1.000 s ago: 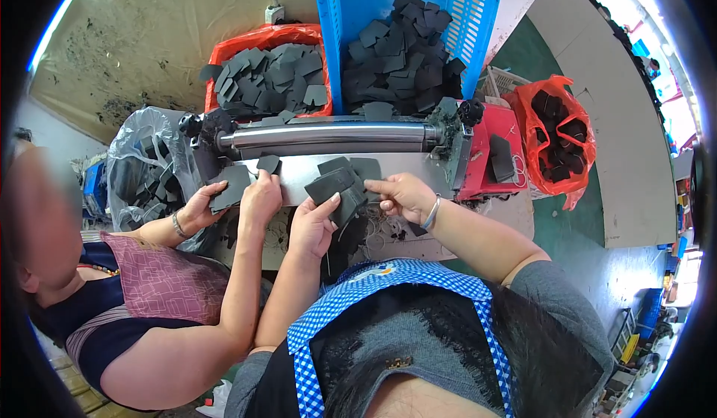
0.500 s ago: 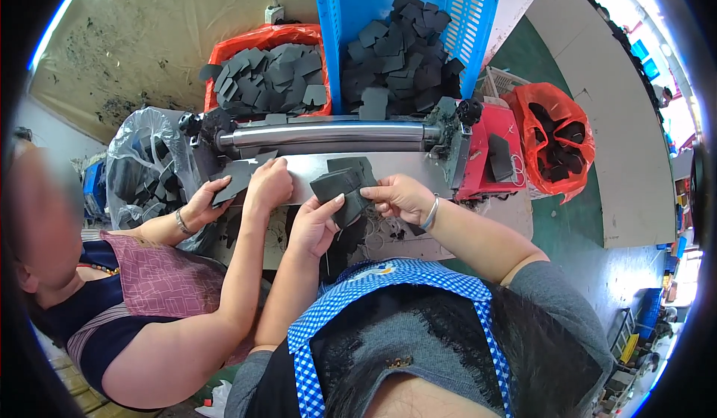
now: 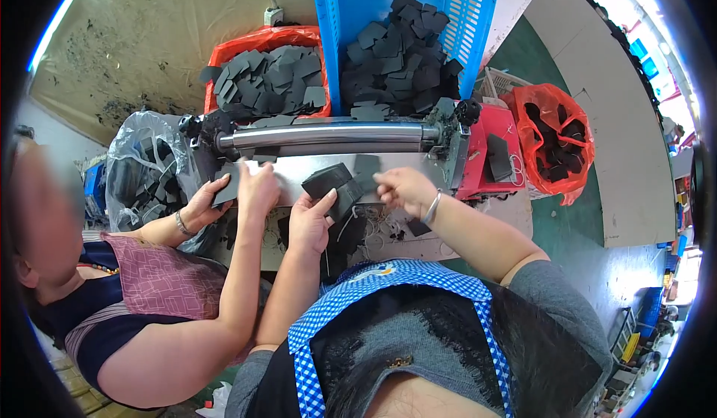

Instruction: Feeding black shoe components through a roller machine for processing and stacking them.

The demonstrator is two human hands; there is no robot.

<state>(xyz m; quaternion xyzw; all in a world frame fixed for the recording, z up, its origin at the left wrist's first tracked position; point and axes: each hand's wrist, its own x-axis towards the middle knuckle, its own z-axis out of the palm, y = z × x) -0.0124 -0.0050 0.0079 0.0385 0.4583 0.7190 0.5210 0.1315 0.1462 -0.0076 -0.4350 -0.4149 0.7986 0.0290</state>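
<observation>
My left hand (image 3: 308, 222) is closed round a small stack of flat black sheet pieces (image 3: 328, 182), thumb on top. Close to its right, the fingers of my right hand (image 3: 403, 192) pinch the edge of a single thin black piece (image 3: 366, 167), a little blurred. Both hands are over the near edge of a smooth metal plate (image 3: 299, 170), which lies in front of a machine's steel roller (image 3: 328, 135). More black pieces (image 3: 345, 233) lie below my hands, partly hidden by them.
At my left, a co-worker's hands (image 3: 258, 188) hold black pieces at the same plate. Behind the roller stand a red-lined container (image 3: 326, 82) and a blue crate (image 3: 328, 37), both heaped with black pieces. Bags flank the machine: clear plastic (image 3: 123, 145) left, red (image 3: 582, 168) right.
My right hand has shifted slightly right and up, and its piece is spread farther from the stack. The stack has moved slightly left. The co-worker's right hand has moved left and down.
</observation>
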